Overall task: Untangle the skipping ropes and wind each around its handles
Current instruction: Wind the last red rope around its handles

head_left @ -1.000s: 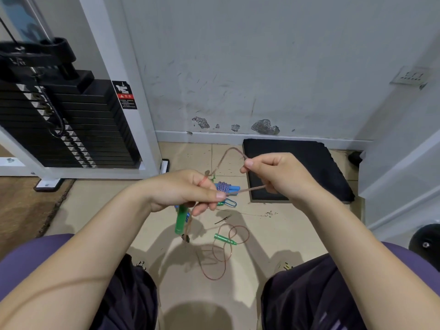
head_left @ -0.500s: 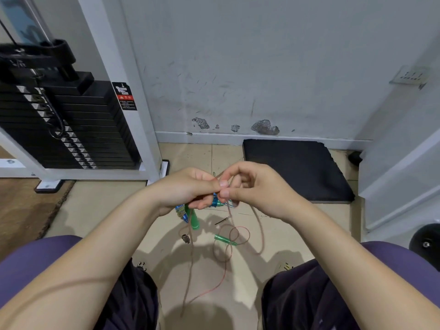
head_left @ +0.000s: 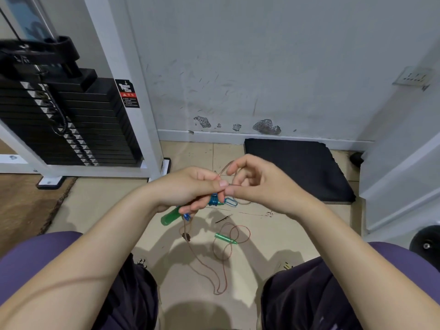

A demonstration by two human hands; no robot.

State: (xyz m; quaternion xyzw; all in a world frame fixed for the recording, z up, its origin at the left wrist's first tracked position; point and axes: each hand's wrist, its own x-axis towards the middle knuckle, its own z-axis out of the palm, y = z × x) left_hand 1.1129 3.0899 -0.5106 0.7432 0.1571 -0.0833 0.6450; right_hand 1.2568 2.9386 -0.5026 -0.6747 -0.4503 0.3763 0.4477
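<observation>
Hands meet above floor (head_left: 273,229): left hand (head_left: 188,189) left of right hand (head_left: 259,184). Loose handle (head_left: 225,238) on floor below them; mat (head_left: 297,167) behind; weight stack (head_left: 71,122) far left.

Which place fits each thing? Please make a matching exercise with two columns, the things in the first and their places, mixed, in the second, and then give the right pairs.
Things
1. green handle
2. second green handle
3. black mat
4. weight stack

Places
A. flat on the floor against the wall, behind the right hand
B. on the floor between the knees, among loops of rope
C. in the white frame at the far left
D. sticking out below the left hand, which grips it

Pairs: 1-D, 2-B, 3-A, 4-C
</observation>
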